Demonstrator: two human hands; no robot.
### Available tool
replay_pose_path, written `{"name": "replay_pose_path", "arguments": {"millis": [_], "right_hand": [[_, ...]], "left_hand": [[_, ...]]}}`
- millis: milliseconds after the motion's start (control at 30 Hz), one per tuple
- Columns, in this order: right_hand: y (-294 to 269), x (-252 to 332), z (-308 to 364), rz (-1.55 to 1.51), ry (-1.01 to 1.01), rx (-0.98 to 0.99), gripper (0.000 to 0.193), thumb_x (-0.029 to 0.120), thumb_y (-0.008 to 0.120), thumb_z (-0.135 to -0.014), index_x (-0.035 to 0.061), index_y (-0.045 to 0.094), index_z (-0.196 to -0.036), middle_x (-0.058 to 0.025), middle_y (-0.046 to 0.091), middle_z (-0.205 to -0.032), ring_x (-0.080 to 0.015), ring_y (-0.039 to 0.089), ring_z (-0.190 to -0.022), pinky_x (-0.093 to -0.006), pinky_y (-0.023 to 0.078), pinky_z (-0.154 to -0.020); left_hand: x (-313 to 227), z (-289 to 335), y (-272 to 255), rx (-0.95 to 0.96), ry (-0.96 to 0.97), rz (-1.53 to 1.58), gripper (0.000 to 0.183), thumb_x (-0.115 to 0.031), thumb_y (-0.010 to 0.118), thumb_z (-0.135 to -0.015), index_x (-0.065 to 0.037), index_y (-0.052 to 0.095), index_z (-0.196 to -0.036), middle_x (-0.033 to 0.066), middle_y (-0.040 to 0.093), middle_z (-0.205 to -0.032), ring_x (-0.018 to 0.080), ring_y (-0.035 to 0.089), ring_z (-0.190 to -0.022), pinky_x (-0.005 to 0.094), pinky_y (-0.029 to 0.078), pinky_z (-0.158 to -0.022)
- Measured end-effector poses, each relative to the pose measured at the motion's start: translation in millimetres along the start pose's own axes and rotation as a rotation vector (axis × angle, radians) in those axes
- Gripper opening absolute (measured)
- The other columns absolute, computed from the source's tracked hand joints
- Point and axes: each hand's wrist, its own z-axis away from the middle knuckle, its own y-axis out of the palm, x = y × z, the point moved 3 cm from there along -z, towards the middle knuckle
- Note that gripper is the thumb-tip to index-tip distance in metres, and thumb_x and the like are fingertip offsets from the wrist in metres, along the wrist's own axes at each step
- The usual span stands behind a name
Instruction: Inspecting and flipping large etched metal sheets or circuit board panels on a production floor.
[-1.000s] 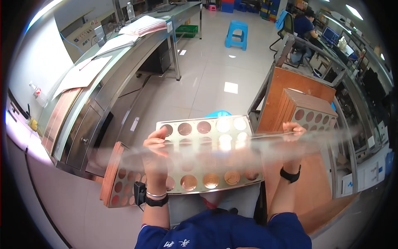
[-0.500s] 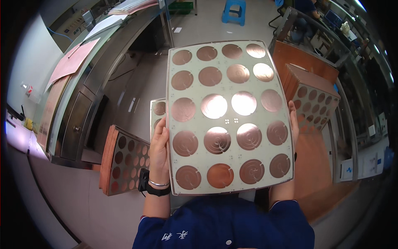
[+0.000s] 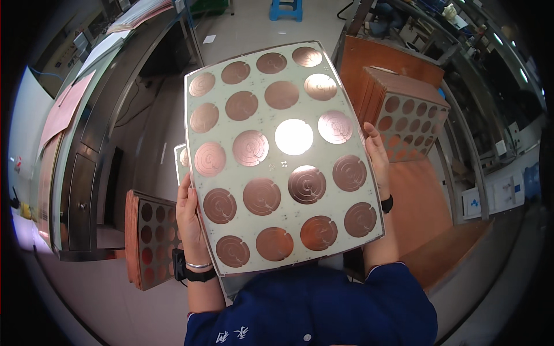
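Observation:
Between my two hands I hold up a large circuit board panel [image 3: 265,219], pale green with rows of round copper discs. Light glares off one disc near its middle. My left hand [image 3: 189,210] grips the panel's left edge, thumb at the front and the other fingers mostly hidden behind. On the opposite edge, my right hand [image 3: 377,155] supports it with fingers along the side and back. The panel is tilted, its top leaning left. Behind its left edge, part of another panel [image 3: 181,164] shows.
A stack of similar panels [image 3: 134,239] stands on edge at lower left. More panels [image 3: 404,109] stand on an orange-brown wooden rack [image 3: 427,196] at right. A metal-framed workbench [image 3: 78,190] with papers runs along the left. A blue stool [image 3: 285,10] stands far ahead; another person sits beyond at upper right.
The panel has turned anticlockwise and shifted left in view, carried by both hands. The surroundings have also slid left and the bright reflections have moved across the discs.

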Motion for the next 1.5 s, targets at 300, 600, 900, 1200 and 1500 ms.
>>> {"name": "replay_pose_path", "arguments": {"millis": [300, 600, 900, 1200, 1500], "right_hand": [[-0.3, 8.9, 3.5, 0.035, -0.037, 0.001, 0.026, 0.002, 0.044, -0.093, 0.0043, 0.049, -0.119, -0.0085, 0.056, -0.113, -0.0147, 0.057, -0.100, -0.0272, 0.048, -0.086], [4.6, 8.6, 3.3, 0.017, -0.049, 0.012, 0.023, -0.002, 0.046, -0.091, 0.0030, 0.052, -0.112, -0.0075, 0.057, -0.110, -0.0152, 0.057, -0.100, -0.0280, 0.048, -0.087], [4.3, 9.1, 6.0, 0.010, -0.047, 0.002, 0.031, 0.000, 0.046, -0.091, 0.0050, 0.049, -0.121, -0.0097, 0.058, -0.114, -0.0154, 0.057, -0.101, -0.0282, 0.048, -0.087], [-25.3, 0.3, -2.8, 0.101, 0.135, 0.045, 0.039, 0.022, 0.043, -0.097, -0.0033, 0.041, -0.127, -0.0105, 0.055, -0.117, -0.0170, 0.057, -0.102, -0.0292, 0.047, -0.085], [-26.6, -32.4, -5.5, -0.366, 0.073, -0.129, 0.036, 0.022, 0.044, -0.097, 0.0016, 0.042, -0.127, -0.0108, 0.052, -0.122, -0.0234, 0.053, -0.110, -0.0393, 0.045, -0.093]], "left_hand": [[-2.8, 8.7, 6.1, -0.009, 0.091, 0.032, 0.035, -0.009, 0.042, -0.096, 0.001, 0.039, -0.129, 0.0131, 0.054, -0.120, 0.0180, 0.057, -0.105, 0.0302, 0.050, -0.088], [-3.5, 10.0, -2.1, 0.065, 0.107, 0.116, 0.037, -0.006, 0.046, -0.094, -0.002, 0.040, -0.130, 0.0112, 0.054, -0.122, 0.0170, 0.055, -0.108, 0.0304, 0.046, -0.093], [3.9, 11.2, -8.0, 0.113, 0.080, 0.174, 0.036, -0.007, 0.047, -0.094, -0.004, 0.043, -0.130, 0.0111, 0.057, -0.118, 0.0162, 0.057, -0.105, 0.0299, 0.048, -0.091], [0.2, 13.9, -7.5, 0.261, -0.132, 0.078, 0.045, -0.010, 0.044, -0.096, -0.002, 0.031, -0.138, 0.0137, 0.057, -0.118, 0.0171, 0.057, -0.105, 0.0291, 0.048, -0.088], [20.5, 27.3, 4.4, 0.330, -0.028, 0.473, 0.046, -0.034, 0.032, -0.099, -0.007, 0.034, -0.136, 0.0134, 0.041, -0.138, 0.0292, 0.042, -0.125, 0.0429, 0.039, -0.102]]}}
